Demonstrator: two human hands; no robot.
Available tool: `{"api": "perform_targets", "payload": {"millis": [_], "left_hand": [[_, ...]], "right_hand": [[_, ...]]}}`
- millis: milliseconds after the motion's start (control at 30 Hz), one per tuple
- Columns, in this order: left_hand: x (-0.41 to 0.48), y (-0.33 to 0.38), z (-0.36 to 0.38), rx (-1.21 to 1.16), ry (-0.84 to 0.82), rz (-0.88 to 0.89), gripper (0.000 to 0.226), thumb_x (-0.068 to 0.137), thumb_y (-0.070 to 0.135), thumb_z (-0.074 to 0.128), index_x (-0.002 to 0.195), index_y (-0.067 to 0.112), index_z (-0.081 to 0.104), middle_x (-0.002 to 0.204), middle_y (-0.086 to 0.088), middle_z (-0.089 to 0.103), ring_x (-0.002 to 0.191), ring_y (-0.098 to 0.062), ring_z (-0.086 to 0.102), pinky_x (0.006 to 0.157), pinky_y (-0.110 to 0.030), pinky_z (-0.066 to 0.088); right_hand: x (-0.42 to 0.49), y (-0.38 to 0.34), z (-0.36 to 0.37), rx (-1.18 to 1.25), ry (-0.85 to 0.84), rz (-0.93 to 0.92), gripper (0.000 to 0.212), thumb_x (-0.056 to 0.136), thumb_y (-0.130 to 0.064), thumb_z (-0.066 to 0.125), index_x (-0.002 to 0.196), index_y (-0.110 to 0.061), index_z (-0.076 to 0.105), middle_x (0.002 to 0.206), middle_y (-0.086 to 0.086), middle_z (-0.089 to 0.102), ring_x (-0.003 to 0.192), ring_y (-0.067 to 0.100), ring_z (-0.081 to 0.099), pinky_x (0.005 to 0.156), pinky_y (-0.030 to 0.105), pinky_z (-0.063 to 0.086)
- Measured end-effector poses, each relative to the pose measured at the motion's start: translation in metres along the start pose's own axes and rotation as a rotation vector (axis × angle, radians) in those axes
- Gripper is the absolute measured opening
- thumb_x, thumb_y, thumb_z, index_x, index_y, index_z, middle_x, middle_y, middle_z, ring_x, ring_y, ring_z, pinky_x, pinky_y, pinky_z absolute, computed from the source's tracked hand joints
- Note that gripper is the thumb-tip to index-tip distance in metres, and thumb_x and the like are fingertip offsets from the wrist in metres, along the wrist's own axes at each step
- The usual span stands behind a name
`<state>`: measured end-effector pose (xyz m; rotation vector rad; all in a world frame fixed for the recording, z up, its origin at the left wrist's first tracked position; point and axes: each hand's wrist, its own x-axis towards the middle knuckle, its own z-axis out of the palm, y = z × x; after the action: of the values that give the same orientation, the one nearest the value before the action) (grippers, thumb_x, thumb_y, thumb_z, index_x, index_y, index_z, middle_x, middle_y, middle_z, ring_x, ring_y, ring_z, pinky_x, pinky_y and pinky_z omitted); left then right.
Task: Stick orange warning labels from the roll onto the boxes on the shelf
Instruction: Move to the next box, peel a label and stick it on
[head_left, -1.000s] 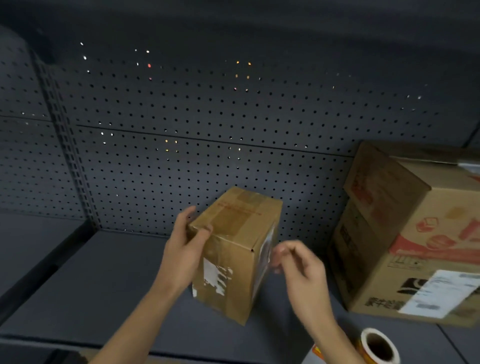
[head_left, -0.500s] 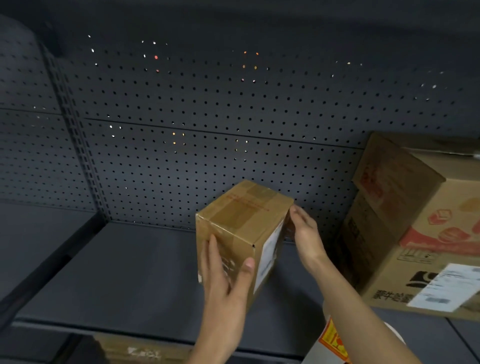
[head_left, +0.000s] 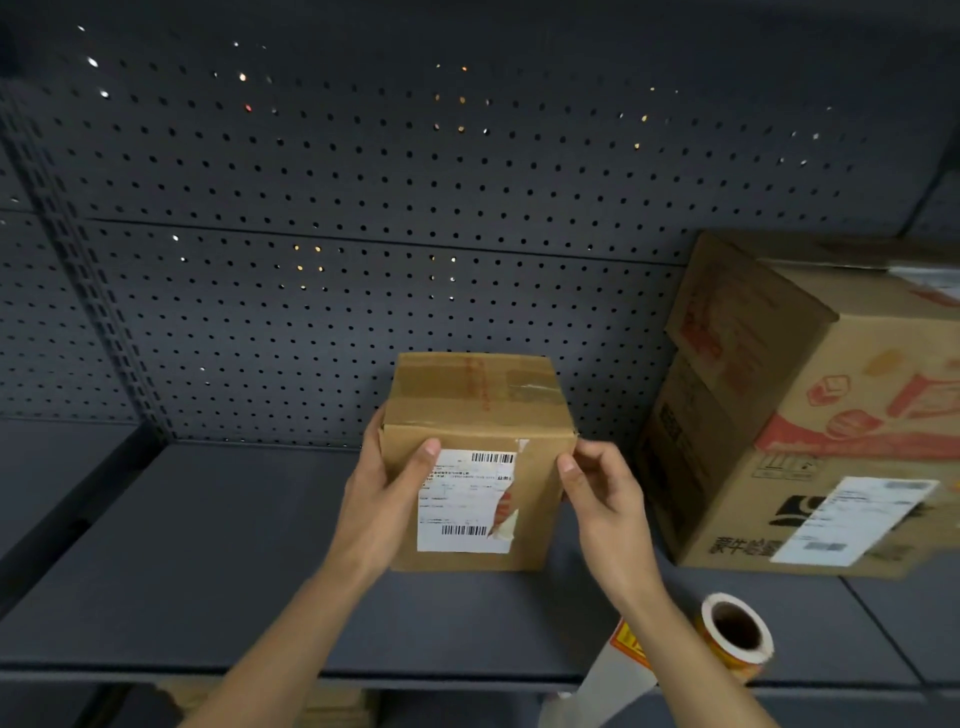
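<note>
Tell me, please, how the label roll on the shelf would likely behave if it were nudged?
The label roll lies on its side near the shelf front edge, so it may well roll off. Its loose tail already hangs over the edge and could unwind. It looks light, being hollow-cored.

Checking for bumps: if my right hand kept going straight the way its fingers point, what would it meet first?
The right hand points up-left at the small cardboard box; its fingertips already sit at the box's front right edge, so it meets that box first. Actual contact is hard to confirm.
</note>
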<state>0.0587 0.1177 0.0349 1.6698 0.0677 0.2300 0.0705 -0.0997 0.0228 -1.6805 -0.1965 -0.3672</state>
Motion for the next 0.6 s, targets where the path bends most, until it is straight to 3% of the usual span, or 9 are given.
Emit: {"api": "perform_targets", "payload": {"millis": [133,200,267,400,500,600], "left_hand": [[0.005,-0.001,0.000,0.031,-0.020,-0.010,0.085,0.076,0.071,0.061,0.149,0.044,0.030,0.124,0.027,0.065,0.115,0.007,0.060,0.109,-0.040,0.044],[0.003,-0.004,-0.002,0.073,0.011,-0.016,0.096,0.076,0.077,0.060,0.154,0.046,0.012,0.143,0.023,0.052,0.133,0.000,0.049,0.116,-0.043,0.036],[-0.003,-0.009,-0.004,0.127,0.100,0.012,0.099,0.076,0.079,0.058,0.154,0.044,0.009,0.156,0.015,0.037,0.144,-0.008,0.035,0.119,-0.047,0.031],[-0.030,-0.023,0.002,0.158,0.287,0.154,0.069,0.080,0.066,0.058,0.131,0.024,0.040,0.131,0.006,0.044,0.126,-0.013,0.043,0.108,-0.039,0.039],[-0.052,-0.028,0.016,0.252,0.211,0.263,0.017,0.089,0.042,0.062,0.098,0.029,0.056,0.106,0.007,0.055,0.105,-0.017,0.055,0.086,-0.029,0.045],[-0.072,-0.035,0.037,0.369,0.100,0.388,0.010,0.085,0.034,0.060,0.090,0.026,0.063,0.100,0.010,0.056,0.099,-0.012,0.056,0.080,-0.025,0.044]], "right_hand": [[0.005,0.001,-0.003,-0.014,-0.007,0.011,0.020,0.096,-0.030,0.057,0.110,-0.018,0.064,0.106,-0.002,0.072,0.102,0.017,0.067,0.091,0.045,0.055],[0.007,0.000,-0.004,-0.004,-0.011,0.028,0.018,0.098,-0.023,0.057,0.113,-0.018,0.065,0.106,-0.003,0.073,0.101,0.015,0.068,0.090,0.042,0.056],[0.007,0.000,-0.009,-0.027,-0.010,0.048,0.018,0.099,-0.021,0.058,0.115,-0.020,0.066,0.106,-0.006,0.073,0.102,0.014,0.068,0.091,0.043,0.056],[0.000,0.003,-0.029,-0.124,0.030,0.054,0.017,0.098,-0.018,0.061,0.112,-0.022,0.068,0.105,-0.007,0.071,0.100,0.007,0.066,0.092,0.042,0.055],[-0.012,0.005,-0.051,-0.270,0.057,0.050,0.014,0.097,-0.012,0.062,0.106,-0.019,0.071,0.100,-0.005,0.072,0.093,0.007,0.066,0.087,0.036,0.054],[-0.028,0.006,-0.071,-0.422,0.041,0.071,0.014,0.094,-0.012,0.064,0.102,-0.021,0.073,0.099,-0.009,0.071,0.090,0.004,0.066,0.083,0.027,0.053]]}}
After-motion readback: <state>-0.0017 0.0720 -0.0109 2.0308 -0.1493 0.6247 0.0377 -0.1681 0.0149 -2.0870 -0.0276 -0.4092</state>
